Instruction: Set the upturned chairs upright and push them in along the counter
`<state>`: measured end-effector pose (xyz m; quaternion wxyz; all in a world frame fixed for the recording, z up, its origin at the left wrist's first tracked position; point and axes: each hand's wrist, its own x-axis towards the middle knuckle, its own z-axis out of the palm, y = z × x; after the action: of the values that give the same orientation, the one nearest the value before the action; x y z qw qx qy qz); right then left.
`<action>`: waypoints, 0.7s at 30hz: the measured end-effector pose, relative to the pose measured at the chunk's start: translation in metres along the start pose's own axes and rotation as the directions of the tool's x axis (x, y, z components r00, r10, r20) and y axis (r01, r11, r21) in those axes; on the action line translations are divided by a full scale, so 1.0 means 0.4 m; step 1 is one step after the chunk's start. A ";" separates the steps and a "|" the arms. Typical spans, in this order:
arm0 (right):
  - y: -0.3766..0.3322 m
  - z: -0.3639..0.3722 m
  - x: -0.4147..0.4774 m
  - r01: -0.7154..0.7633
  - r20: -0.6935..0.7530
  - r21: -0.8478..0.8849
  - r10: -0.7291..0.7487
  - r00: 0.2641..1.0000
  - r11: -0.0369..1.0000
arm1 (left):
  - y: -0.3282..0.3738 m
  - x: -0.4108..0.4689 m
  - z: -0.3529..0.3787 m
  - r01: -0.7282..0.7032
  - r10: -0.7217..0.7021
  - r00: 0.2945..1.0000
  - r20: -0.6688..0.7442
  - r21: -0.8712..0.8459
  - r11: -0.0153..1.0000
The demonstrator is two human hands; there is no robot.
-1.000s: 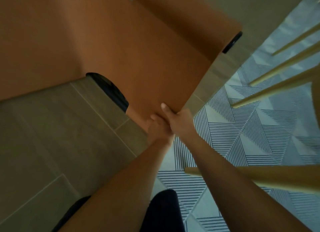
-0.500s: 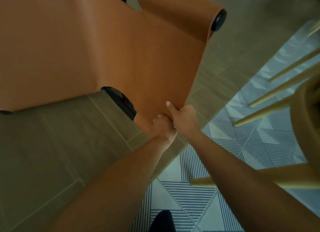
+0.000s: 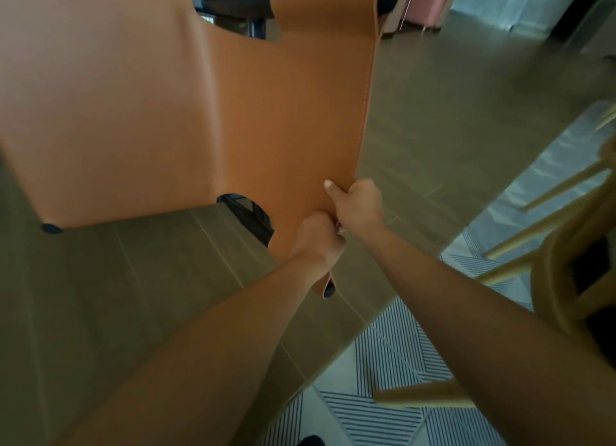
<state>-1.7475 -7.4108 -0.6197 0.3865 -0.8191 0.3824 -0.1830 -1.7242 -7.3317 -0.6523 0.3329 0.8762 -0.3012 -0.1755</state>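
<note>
Right now you are gripping the orange chair with both hands at almost one spot on its stitched leather edge. Your left hand is curling round the lower corner, and your right hand is pinching the edge just above it, thumb lying on the leather. The chair is tilting over the floor and filling the upper left of the view. Whether any leg is touching down is hidden.

By the look of it you are partway through righting it. Hands this close together are giving you little hold against twisting, and the leather may be flexing. Moving one hand to the black frame tube beside your left hand would probably steady it.

A wooden chair is standing near your right arm on the striped rug. The rug's border is running just under the corner you are holding and could catch a leg. Open floor is lying ahead and to the right. No counter is showing, so the way to push cannot be told.
</note>
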 end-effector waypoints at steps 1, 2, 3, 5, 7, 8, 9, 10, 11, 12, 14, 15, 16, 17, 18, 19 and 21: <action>-0.018 -0.006 0.009 0.007 -0.007 -0.017 -0.007 1.000 1.000 | 0.008 0.006 -0.017 -0.011 0.011 1.000 -0.007 -0.016 1.000; -0.037 -0.014 0.018 0.015 -0.019 -0.029 -0.016 1.000 0.999 | 0.017 0.013 -0.035 -0.028 0.027 0.999 -0.018 -0.032 0.999; -0.060 -0.023 0.029 0.023 -0.036 -0.037 -0.025 0.999 0.999 | 0.025 0.023 -0.054 -0.045 0.043 0.999 -0.028 -0.054 0.998; -0.113 -0.039 0.048 0.036 -0.062 -0.053 -0.039 0.997 0.998 | 0.042 0.046 -0.095 -0.074 0.071 0.997 -0.042 -0.094 0.993; -0.172 -0.048 0.066 0.038 -0.075 -0.052 -0.042 0.996 0.998 | 0.064 0.065 -0.145 -0.102 0.098 0.994 -0.038 -0.101 0.990; -0.205 -0.053 0.073 0.030 -0.080 -0.056 -0.034 0.996 0.998 | 0.076 0.074 -0.172 -0.105 0.103 0.994 -0.034 -0.093 0.990; -0.241 -0.058 0.083 0.021 -0.082 -0.067 -0.027 0.996 0.998 | 0.088 0.086 -0.202 -0.084 0.081 0.996 -0.028 -0.099 0.992; -0.271 -0.062 0.088 0.016 -0.078 -0.075 -0.022 0.997 0.997 | 0.095 0.096 -0.224 -0.067 0.065 0.998 -0.024 -0.104 0.992; -0.303 -0.068 0.097 0.011 -0.064 -0.085 -0.016 0.998 0.996 | 0.104 0.109 -0.249 -0.047 0.046 0.999 -0.013 -0.109 0.993; -0.336 -0.076 0.107 0.001 -0.047 -0.091 -0.005 0.999 0.996 | 0.113 0.121 -0.275 -0.032 0.033 0.999 0.000 -0.115 0.993; -0.398 -0.089 0.132 -0.020 -0.015 -0.110 0.018 1.000 0.994 | 0.127 0.148 -0.325 -0.012 0.015 1.000 0.022 -0.135 0.991; -0.428 -0.093 0.149 -0.024 -0.002 -0.120 0.024 1.000 0.993 | 0.136 0.162 -0.352 0.000 0.004 1.000 0.026 -0.139 0.990; -0.452 -0.098 0.162 -0.026 0.008 -0.121 0.027 1.000 0.992 | 0.144 0.174 -0.373 0.014 -0.010 1.000 0.029 -0.147 0.989; -0.485 -0.103 0.181 -0.029 0.023 -0.126 0.032 0.999 0.992 | 0.156 0.190 -0.402 0.036 -0.032 0.999 0.031 -0.153 0.988; -0.523 -0.111 0.201 -0.033 0.038 -0.127 0.038 0.999 0.991 | 0.170 0.208 -0.437 0.056 -0.051 0.998 0.034 -0.162 0.985; -0.557 -0.118 0.220 -0.035 0.048 -0.129 0.041 0.998 0.991 | 0.184 0.224 -0.469 0.065 -0.060 0.998 0.031 -0.169 0.983; -0.622 -0.133 0.266 -0.039 0.064 -0.137 0.048 0.997 0.990 | 0.217 0.254 -0.534 0.080 -0.076 0.997 0.028 -0.163 0.983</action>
<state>-1.5902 -7.4169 -0.3933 0.3467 -0.8404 0.3987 -0.1206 -1.5744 -7.3472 -0.4504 0.3936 0.8550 -0.2548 -0.2219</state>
